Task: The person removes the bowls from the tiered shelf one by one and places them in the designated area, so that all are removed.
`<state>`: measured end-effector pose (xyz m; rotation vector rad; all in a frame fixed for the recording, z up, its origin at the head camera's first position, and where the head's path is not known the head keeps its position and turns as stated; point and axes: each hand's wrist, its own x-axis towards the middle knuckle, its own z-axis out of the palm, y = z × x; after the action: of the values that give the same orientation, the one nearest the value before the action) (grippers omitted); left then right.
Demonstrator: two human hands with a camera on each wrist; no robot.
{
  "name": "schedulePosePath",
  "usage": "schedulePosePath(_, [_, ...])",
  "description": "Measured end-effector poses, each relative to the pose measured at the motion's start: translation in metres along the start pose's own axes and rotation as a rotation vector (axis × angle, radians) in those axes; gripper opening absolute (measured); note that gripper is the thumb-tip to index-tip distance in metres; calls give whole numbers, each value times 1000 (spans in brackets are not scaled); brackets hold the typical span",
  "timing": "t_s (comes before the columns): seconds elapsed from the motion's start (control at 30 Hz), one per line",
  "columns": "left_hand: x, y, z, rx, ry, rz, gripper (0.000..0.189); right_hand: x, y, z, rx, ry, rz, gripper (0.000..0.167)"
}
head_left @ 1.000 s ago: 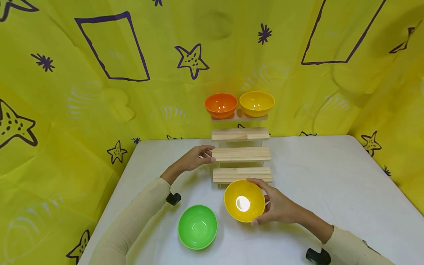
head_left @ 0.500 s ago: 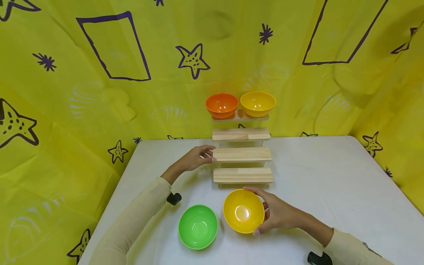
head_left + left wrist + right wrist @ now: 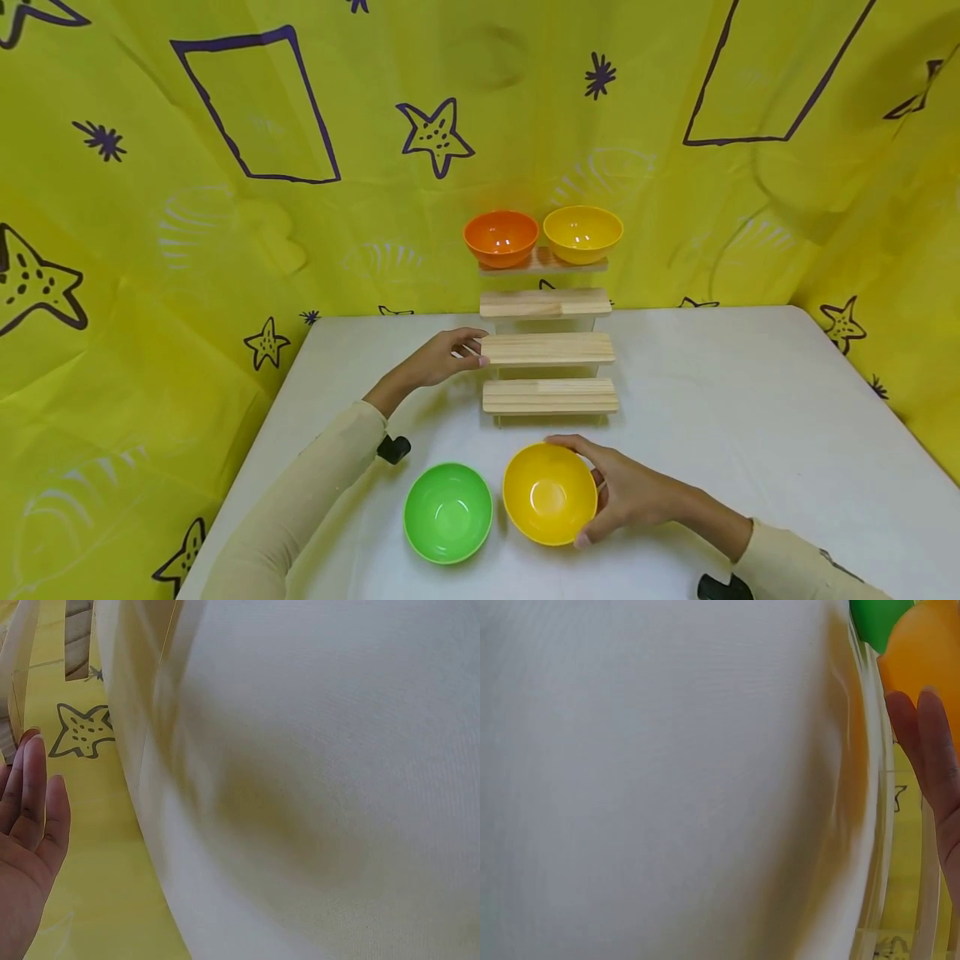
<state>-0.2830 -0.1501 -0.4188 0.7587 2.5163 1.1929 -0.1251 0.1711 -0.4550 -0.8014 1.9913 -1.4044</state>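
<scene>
My right hand [image 3: 630,492] grips a yellow bowl [image 3: 551,496] by its right side, fingers at the far rim and thumb at the near rim. That bowl faces up; whether its base touches the table, I cannot tell. Just left of it sits a green bowl [image 3: 448,512]. My left hand [image 3: 442,357] holds the left end of a plank on a wooden step rack [image 3: 549,348], thumb at the front edge. In the left wrist view, fingertips [image 3: 34,742] reach the wood. The right wrist view shows fingers [image 3: 937,727] against the yellow bowl's outside.
On the rack's top step stand an orange bowl [image 3: 501,239] and a second yellow bowl [image 3: 583,235], side by side. The rack stands on a white-covered table [image 3: 735,400]. Behind and beside it hangs a yellow cloth [image 3: 525,108] with drawn stars.
My right hand has drawn the yellow bowl back from the rack's lowest step, down and slightly left, beside the green bowl. The left hand stays where it was on the rack.
</scene>
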Motion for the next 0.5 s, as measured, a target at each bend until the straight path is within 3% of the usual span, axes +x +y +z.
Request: schedulePosePath(0.5, [1, 1, 0, -1, -5, -4, 54, 3, 2, 8, -20, -44, 34, 105])
